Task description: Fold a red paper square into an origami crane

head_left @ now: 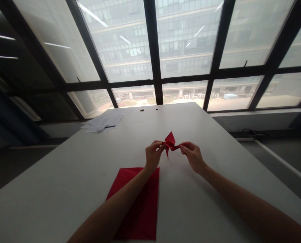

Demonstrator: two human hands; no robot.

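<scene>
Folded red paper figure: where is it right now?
In the head view, the folded red paper figure is just right of centre, held between the left hand and right hand, beyond the flat red paper.

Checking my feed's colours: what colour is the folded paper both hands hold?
The folded paper is red; head view.

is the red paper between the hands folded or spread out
Folded: the red paper shows pointed flaps sticking out, with the left hand and right hand each pinching part of it.
</scene>
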